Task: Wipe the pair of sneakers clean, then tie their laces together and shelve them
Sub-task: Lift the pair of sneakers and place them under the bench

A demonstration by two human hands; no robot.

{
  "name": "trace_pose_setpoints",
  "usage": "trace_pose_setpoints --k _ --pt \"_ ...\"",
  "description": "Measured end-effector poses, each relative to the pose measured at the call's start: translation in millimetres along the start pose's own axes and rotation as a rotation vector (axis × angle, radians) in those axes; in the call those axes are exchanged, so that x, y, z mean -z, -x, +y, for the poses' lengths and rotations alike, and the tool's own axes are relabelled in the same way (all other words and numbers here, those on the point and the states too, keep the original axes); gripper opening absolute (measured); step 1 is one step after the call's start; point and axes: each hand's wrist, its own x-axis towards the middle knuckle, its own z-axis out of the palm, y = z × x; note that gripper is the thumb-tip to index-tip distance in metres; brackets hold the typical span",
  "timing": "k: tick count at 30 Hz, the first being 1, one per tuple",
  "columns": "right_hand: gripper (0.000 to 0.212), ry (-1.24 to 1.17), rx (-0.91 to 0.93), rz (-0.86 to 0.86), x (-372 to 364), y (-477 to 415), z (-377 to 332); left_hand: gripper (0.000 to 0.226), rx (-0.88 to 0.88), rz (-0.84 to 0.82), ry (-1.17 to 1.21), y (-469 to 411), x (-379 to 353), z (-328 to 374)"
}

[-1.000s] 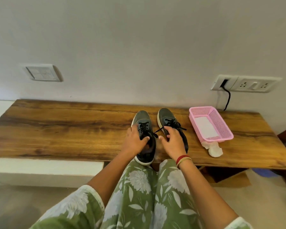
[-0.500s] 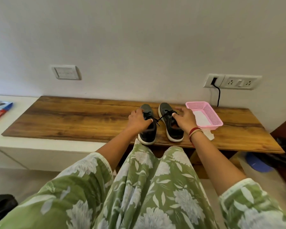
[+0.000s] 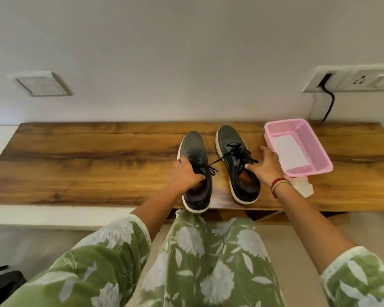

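Both bare forearms stretch forward, well apart, the left angled in toward the middle. The left grip (image 3: 187,175) is turned palm down, its fingers curled over the collar of the left sneaker (image 3: 194,147). The right grip (image 3: 267,166) is further right, fingers straight and spread.

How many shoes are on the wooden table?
2. The left sneaker sits near the front edge of the wooden table, gripped by the left hand. The right sneaker stands beside it, between it and the pink basket, with the right hand at its side.
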Motion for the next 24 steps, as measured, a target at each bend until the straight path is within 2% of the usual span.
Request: trace_pose_setpoints --k 3,7,13,19,24 --pt "0.089 0.069 -0.046 -0.122 -9.5 -38.2 -1.3 0.103 0.011 -0.068 -0.066 -28.5 -2.9 7.2" --pt "0.075 0.1 -0.071 -0.212 -22.7 -54.9 4.2 0.101 -0.021 -0.068 -0.041 -40.6 -4.2 2.0" --pt "0.062 -0.021 0.035 -0.169 -31.3 -54.7 13.1 0.099 -0.134 -0.011 0.023 -40.7 -14.5 -20.7" --pt "0.082 -0.098 0.051 -0.138 -37.1 -44.2 34.3 0.102 -0.097 0.044 0.028 -42.0 -25.2 -38.7" --pt "0.055 0.207 0.051 -0.018 -43.0 -42.0 28.9 0.075 -0.153 0.12 0.0 -36.0 -27.6 -37.2"
